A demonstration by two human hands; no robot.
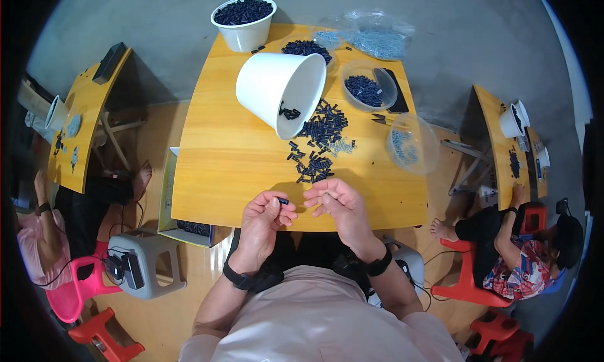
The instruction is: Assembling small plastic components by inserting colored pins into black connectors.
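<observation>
My left hand [263, 218] pinches a small dark blue cylindrical plastic piece [283, 201] between thumb and forefinger, just above the table's near edge. Close beside it, my right hand [343, 210] has thumb and forefinger pressed together; whatever they hold is too small to make out. Beyond both hands lies a loose pile of dark plastic pieces [325, 124], with a little heap of small silvery parts [341, 147] at its right side. A white bucket [267, 85] lies tipped on its side with its mouth toward the pile, some pieces still inside.
At the back stand a full white bucket [244, 35] and plastic bags of silvery parts [377, 41]. Round tubs [382, 85], small snips [380, 118] and a dark phone-like slab [397, 91] sit right. An open carton [167, 220] is below left. People work at side tables [100, 110].
</observation>
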